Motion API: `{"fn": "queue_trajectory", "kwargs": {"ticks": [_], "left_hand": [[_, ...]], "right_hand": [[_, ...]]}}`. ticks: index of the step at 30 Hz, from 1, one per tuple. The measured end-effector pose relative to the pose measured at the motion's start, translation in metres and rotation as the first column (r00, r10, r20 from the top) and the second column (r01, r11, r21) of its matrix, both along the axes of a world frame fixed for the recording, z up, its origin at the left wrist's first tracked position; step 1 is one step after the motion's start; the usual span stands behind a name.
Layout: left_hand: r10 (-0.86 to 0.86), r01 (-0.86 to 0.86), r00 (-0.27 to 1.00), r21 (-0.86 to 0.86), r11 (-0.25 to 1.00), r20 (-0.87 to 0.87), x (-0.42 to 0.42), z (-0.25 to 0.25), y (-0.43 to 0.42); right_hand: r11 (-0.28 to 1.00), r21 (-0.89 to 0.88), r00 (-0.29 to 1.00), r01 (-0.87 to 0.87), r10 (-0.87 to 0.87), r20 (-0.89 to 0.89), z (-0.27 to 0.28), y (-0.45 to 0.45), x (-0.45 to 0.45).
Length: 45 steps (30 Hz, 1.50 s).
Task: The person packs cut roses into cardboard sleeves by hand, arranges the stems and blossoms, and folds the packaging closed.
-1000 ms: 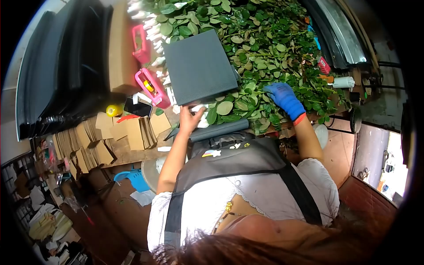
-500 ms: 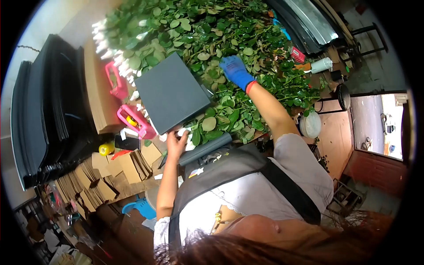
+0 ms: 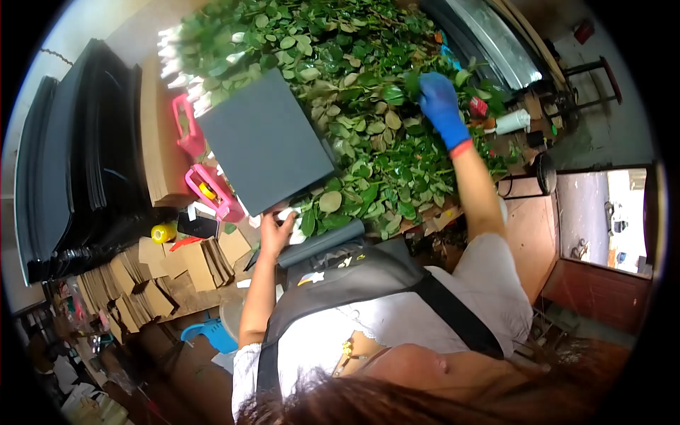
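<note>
My left hand (image 3: 275, 235), bare, is at the near corner of a dark grey sheet (image 3: 265, 145). Its thumb and fingers curl round a white-sleeved flower bud (image 3: 287, 214); the fingertips are partly hidden. My right hand (image 3: 440, 101), in a blue glove with a red cuff, is among leafy green stems (image 3: 354, 117) at their far right end. The glove's fingers look curled, but leaves hide what is in them. More white-sleeved buds (image 3: 170, 53) stick out at the left end of the pile, and the grey sheet lies partly over the stems.
Two pink tape dispensers (image 3: 212, 195) stand left of the sheet. Stacks of dark sheets (image 3: 64, 177) and a brown carton board (image 3: 161, 134) rise behind them. Folded cardboard pieces (image 3: 202, 265) and a yellow tape roll (image 3: 163, 233) lie nearer. A grey roll (image 3: 322, 244) lies before me.
My gloved right hand has moved right along the stems, from their middle to the far end. My left hand stays by the sheet's corner. The view has shifted slightly.
</note>
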<state>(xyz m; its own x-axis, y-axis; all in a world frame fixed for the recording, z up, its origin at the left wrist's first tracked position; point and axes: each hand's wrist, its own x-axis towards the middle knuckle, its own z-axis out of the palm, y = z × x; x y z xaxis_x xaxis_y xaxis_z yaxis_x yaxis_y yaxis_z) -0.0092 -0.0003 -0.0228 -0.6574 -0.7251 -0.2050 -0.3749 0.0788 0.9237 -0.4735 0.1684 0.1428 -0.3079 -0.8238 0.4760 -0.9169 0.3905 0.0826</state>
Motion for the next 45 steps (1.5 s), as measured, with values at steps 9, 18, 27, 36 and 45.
{"fn": "queue_trajectory", "kwargs": {"ticks": [9,18,27,36,45], "left_hand": [[-0.010,0.005,0.998,-0.103,0.995,-0.055,0.001,-0.018,-0.004],[-0.221,0.234,0.969,-0.134,0.963,0.108,-0.004,0.012,-0.012],[-0.084,0.095,0.995,-0.342,0.935,0.048,0.003,-0.026,-0.012],[-0.055,0.070,0.996,-0.253,0.965,0.065,0.000,-0.031,-0.009],[0.068,-0.101,0.991,-0.303,0.947,-0.119,0.002,0.009,-0.008]], "right_hand": [[0.904,-0.404,0.978,0.141,-0.065,0.197,-0.005,0.091,-0.046],[0.994,0.060,0.706,0.094,-0.109,0.699,-0.027,0.120,0.081],[0.952,0.191,0.886,-0.240,0.134,0.445,0.005,0.015,0.185],[0.727,0.598,0.885,-0.338,0.028,0.465,-0.084,-0.106,0.275],[0.832,0.481,0.918,-0.276,0.078,0.390,-0.138,-0.111,0.268]]}}
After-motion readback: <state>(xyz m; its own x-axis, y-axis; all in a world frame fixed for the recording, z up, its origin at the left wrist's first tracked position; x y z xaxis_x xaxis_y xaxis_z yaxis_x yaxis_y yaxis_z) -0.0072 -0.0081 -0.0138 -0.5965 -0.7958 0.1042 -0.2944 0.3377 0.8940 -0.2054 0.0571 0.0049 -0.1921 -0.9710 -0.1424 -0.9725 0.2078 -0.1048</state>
